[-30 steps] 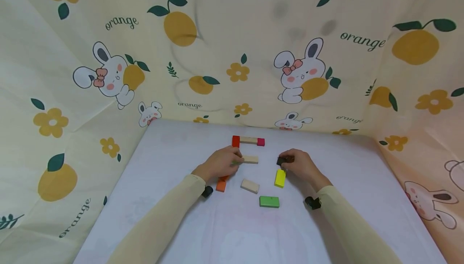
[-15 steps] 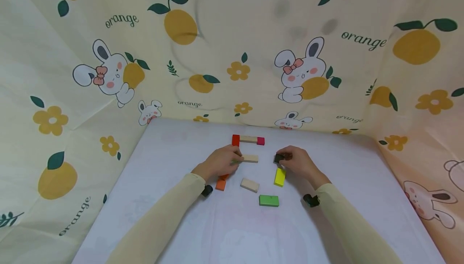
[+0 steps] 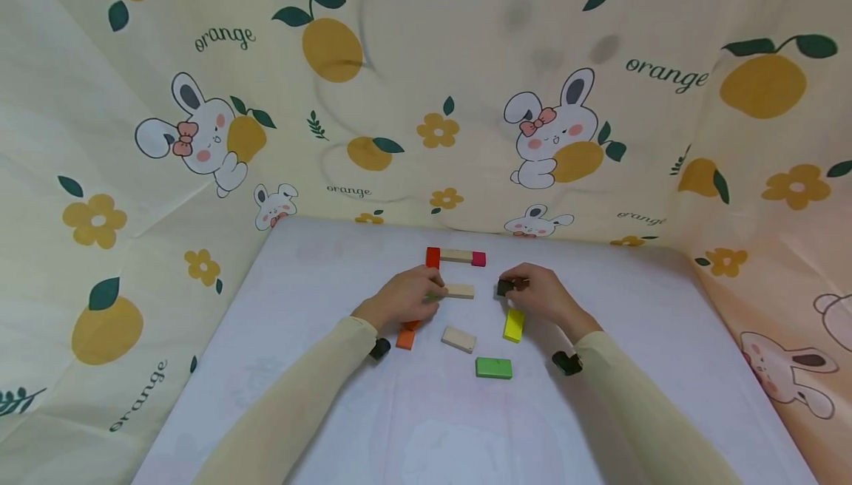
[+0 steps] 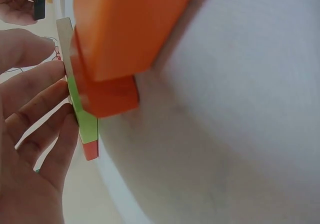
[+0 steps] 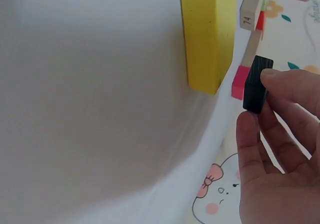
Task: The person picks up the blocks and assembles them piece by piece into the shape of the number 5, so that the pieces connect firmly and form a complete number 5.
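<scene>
Patterned cloth (image 3: 393, 100) is backing the table (image 3: 439, 426). The left hand (image 3: 407, 297) is touching a light-green block (image 4: 86, 125), fingers extended; the right hand (image 3: 542, 293) is pinching a black block (image 5: 257, 86).

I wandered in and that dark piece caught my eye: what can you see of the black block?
The black block is small and straight-edged, perhaps painted wood, with faint pale streaks on one face and a plainer face beside it. The person's right grip pinches it. In the head view it appears just beyond the yellow block, slightly leftward. I cannot tell whether it touches the tabletop.
</scene>
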Demonstrator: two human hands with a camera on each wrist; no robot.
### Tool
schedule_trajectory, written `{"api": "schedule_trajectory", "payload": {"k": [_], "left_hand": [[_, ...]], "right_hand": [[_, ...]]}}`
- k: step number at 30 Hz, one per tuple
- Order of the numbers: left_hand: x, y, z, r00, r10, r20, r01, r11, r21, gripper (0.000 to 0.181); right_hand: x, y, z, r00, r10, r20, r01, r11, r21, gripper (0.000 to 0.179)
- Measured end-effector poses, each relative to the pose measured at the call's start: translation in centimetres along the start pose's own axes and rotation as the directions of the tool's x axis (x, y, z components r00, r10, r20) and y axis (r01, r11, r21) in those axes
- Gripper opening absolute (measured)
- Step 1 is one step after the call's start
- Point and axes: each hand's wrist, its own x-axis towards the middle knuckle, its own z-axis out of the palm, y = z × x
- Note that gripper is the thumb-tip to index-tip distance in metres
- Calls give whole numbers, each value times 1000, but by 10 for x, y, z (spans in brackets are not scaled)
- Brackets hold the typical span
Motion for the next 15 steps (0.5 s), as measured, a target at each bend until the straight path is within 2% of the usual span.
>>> {"api": "schedule_trajectory", "payload": {"k": [15], "left_hand": [[3, -6, 4, 1000, 12, -2, -12, 1000, 3, 35]], "right_hand": [[5, -10, 8, 999, -25, 37, 24, 1000, 18, 34]]}}
